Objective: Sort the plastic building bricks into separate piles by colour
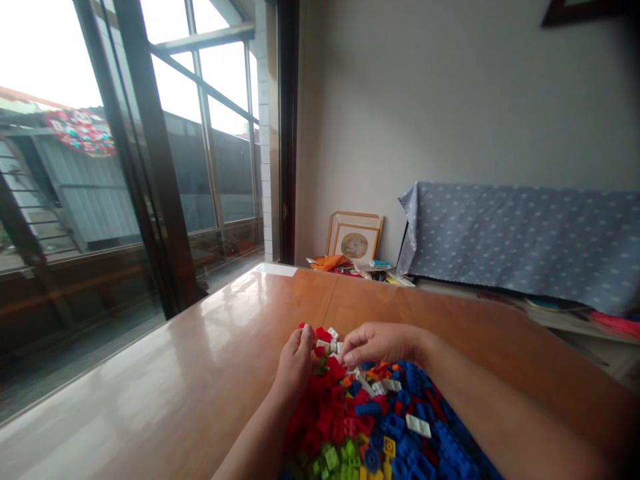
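Note:
A heap of toy building bricks lies on the table in front of me: red bricks (327, 407) on the left, blue bricks (413, 447) on the right, green bricks (333, 459) at the near side. My left hand (295, 360) is at the heap's far left edge, fingers closed and thumb up. A bit of red shows beside its fingertips; whether it is held is hidden. Opposite, my right hand (373, 343) reaches over the far side with fingers curled down near white bricks (334, 345). What those fingers pinch, if anything, cannot be made out.
The brown wooden table (240, 360) extends around the heap. A white sheet (277, 269) lies at its far left corner. Beyond stand picture frames (356, 243) and something draped in a blue patterned cloth (520, 240). Large windows (210, 153) line the left.

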Demonstrator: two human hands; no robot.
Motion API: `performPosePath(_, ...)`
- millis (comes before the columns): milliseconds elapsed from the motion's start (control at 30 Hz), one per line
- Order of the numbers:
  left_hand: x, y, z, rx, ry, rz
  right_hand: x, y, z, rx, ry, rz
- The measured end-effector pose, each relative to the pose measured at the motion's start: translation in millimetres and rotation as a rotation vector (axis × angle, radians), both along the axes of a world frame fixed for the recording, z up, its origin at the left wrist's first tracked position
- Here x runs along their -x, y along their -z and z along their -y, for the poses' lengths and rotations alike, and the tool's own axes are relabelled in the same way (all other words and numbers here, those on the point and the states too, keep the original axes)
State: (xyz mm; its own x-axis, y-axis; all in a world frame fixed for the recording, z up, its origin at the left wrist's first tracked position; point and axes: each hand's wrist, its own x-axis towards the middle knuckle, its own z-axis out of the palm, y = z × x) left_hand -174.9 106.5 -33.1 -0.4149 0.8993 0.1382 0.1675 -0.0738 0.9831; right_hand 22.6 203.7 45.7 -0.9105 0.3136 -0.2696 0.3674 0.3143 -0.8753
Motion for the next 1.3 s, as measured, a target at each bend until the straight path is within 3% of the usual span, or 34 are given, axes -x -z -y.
performPosePath(100,5.2,2.2,-1.2,-0.033,-0.158,0.114,20.2,0.8,-8.7,-0.118,0.091,-0.066)
performPosePath(233,17.4,6.8,-4.8,-0.087,-0.293,0.133,66.9,16.3,-26.3,-0.470,0.133,-0.019)
performPosePath(400,26.8,9.0,-6.3,-0.064,-0.293,0.090,126.6,29.6,-29.7,-0.726,0.058,0.018)
performPosePath(533,24.5,4.2,-3.0,-0.060,-0.223,0.095,140.5,36.1,-29.6,-0.762,0.009,0.127)
performPosePath(667,18.6,1.7,-0.2,-0.020,-0.132,0.091,111.5,37.7,-34.0,-0.727,-0.004,0.262)
performPosePath(833,2.5,-3.9,4.9,0.073,0.144,-0.009,45.0,26.7,-34.5,-0.618,-0.010,0.370)
performPosePath(933,-6.9,-12.2,11.5,0.093,0.301,-0.103,2.8,13.5,-21.7,-0.528,0.018,0.329)
performPosePath(1067,-16.5,-24.4,20.7,0.089,0.445,-0.197,-48.6,-4.9,-1.0,-0.261,0.000,0.166)
performPosePath(1167,-24.0,-31.8,25.5,0.059,0.519,-0.186,-73.0,-6.9,-3.8,-0.190,0.183,0.032)
performPosePath(1300,-30.6,-35.2,27.7,0.016,0.506,-0.239,-80.1,17.0,-31.8,-0.297,0.518,-0.036)
